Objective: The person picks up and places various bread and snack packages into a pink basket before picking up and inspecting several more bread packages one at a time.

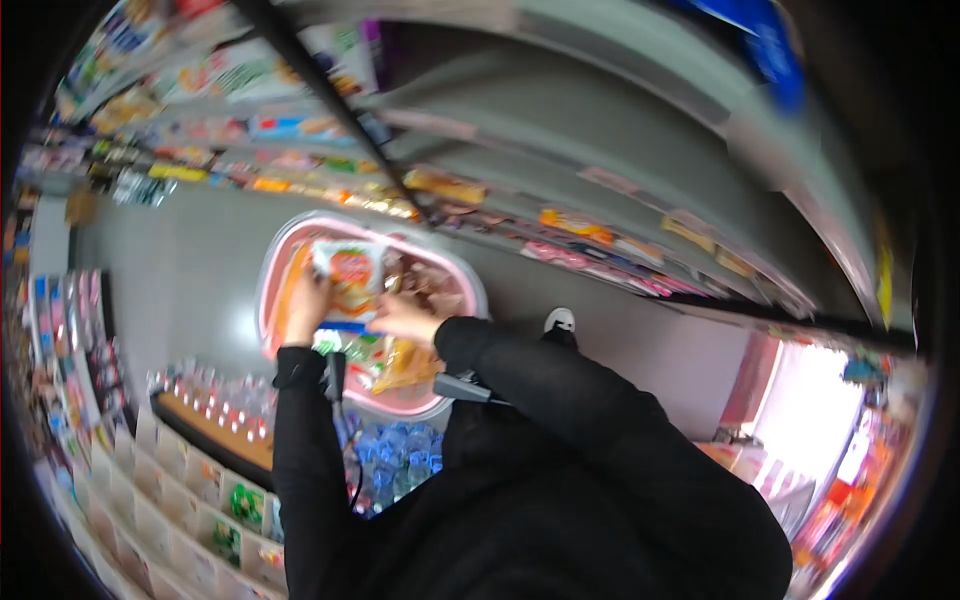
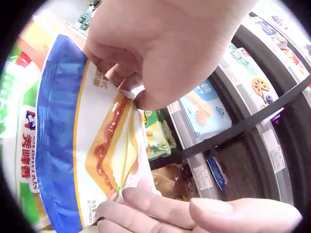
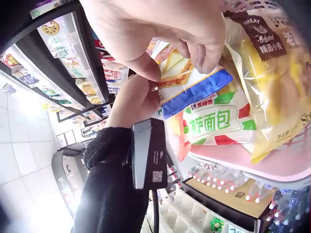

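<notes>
A white packet with a blue end and a sandwich picture (image 1: pixel 352 280) (image 2: pixel 102 141) (image 3: pixel 177 73) lies over the pink basket (image 1: pixel 462 275). My left hand (image 1: pixel 306 305) (image 2: pixel 160 43) (image 3: pixel 133 99) pinches its edge between thumb and curled fingers. On the packet's other side, my right hand (image 1: pixel 408 320) (image 2: pixel 194 213) (image 3: pixel 165 29) touches it, fingers nearly straight and thumb apart. Beneath sits a green-and-white bread bag (image 2: pixel 19 141) (image 3: pixel 218 119), with a yellow bag (image 1: pixel 405 365) (image 3: pixel 272 87) beside it.
Shelves of packaged goods (image 1: pixel 600 180) run along the far side of the basket. Bottles with red caps (image 1: pixel 225 395), blue-topped bottles (image 1: pixel 395 455) and a white divided rack (image 1: pixel 160 480) stand on the near side. A dark strap (image 2: pixel 233 126) crosses the left wrist view.
</notes>
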`<act>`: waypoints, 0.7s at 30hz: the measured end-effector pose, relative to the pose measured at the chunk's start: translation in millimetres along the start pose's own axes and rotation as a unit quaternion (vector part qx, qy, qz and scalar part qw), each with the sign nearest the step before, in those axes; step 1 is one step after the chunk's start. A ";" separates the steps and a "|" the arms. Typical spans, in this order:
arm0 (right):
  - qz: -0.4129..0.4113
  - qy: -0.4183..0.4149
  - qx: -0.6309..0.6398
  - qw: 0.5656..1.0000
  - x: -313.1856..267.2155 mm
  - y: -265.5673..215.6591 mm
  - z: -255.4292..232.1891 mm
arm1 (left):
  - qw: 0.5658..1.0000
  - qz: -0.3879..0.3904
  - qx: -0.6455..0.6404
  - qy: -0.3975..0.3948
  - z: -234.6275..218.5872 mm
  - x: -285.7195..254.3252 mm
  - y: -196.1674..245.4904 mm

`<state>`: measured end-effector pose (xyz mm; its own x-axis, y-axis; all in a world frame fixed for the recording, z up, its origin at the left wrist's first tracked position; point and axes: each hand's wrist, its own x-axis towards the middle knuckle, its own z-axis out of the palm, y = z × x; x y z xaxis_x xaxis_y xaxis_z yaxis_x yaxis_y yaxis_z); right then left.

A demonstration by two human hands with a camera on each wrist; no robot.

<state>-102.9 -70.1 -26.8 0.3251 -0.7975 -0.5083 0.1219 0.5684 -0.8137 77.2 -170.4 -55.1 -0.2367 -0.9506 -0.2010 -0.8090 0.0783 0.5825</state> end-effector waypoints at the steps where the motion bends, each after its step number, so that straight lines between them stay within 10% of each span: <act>1: 0.014 -0.017 -0.113 0.993 -3.6 -3.2 -8.9 | 0.998 -0.014 0.059 -0.011 -18.7 -10.9 38.8; 4: -0.109 -0.078 -0.244 0.960 -19.8 10.9 -38.8 | 0.984 0.097 0.148 0.008 -29.4 -19.9 51.5; 6: -0.044 -0.094 -0.198 0.975 -70.5 -14.2 -66.2 | 0.950 0.221 0.219 0.000 -38.0 -29.9 82.2; 10: -0.128 0.008 -0.176 0.976 -208.7 -26.9 -149.7 | 0.916 0.237 0.134 -0.295 -40.1 -92.3 286.5; 18: -0.168 0.273 -0.117 0.940 -414.2 33.9 -248.8 | 0.768 0.485 0.116 -0.401 94.8 -147.1 449.8; 21: -0.137 0.321 -0.118 0.930 -460.2 63.7 -277.6 | 0.748 0.458 0.087 -0.472 156.9 -156.2 472.8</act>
<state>-505.1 277.0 77.0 -0.3238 -0.9051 -0.2756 -0.1157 0.3270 -0.9379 -352.8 62.2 128.2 -0.9430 0.1554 -0.2944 -0.1127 0.6831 0.7216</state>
